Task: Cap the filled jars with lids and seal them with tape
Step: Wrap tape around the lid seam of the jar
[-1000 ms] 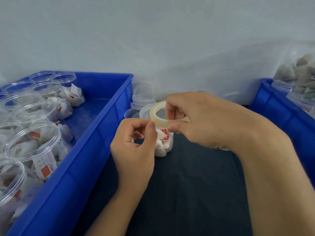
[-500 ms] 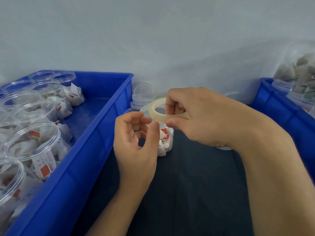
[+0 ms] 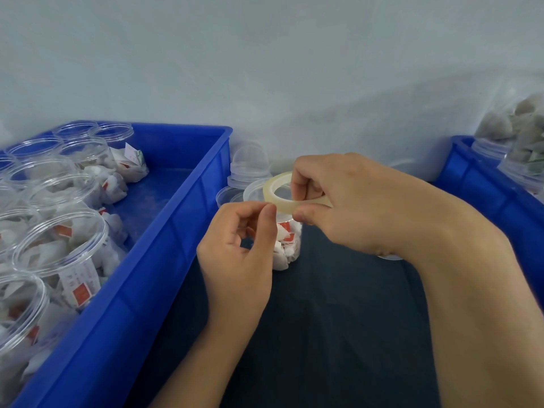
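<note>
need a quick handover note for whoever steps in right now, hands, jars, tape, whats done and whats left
Right hand grips the tape roll above the jar on the dark mat.
Left hand pinches at the roll's edge, seemingly at the tape end; no strip visibly pulled out.
That jar is filled and appears capped; no tape visible on it.
Spare lids are stacked behind it.
The left blue bin holds filled, open jars.
Left: tape this jar, then cap and tape the rest.
</note>
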Motion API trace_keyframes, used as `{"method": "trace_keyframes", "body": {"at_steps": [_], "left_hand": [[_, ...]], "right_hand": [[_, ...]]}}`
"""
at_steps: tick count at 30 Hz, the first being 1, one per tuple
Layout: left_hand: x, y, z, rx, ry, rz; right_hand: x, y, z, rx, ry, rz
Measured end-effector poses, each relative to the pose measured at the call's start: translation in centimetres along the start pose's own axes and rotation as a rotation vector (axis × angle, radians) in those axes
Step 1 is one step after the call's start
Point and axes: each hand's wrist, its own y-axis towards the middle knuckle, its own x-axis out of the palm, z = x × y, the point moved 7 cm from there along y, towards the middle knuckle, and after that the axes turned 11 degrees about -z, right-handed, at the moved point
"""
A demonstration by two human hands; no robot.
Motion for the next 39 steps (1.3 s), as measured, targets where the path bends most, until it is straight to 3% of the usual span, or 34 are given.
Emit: {"method": "trace_keyframes", "body": {"at_steps": [17, 28, 39], "left_hand": [[0.1, 0.0, 0.7, 0.017, 0.073, -0.043], [-0.2, -0.2, 1.1, 0.017, 0.157, 0.010], [0.5, -0.7, 2.0, 0.114, 0.208, -0.027]], "right_hand": [[-0.6, 0.0, 0.9, 0.023, 0.015, 0.059], [-0.7, -0.1, 0.3, -0.023, 0.040, 0.083], [-1.3, -0.3, 0.9, 0.033, -0.080, 0.194]]}}
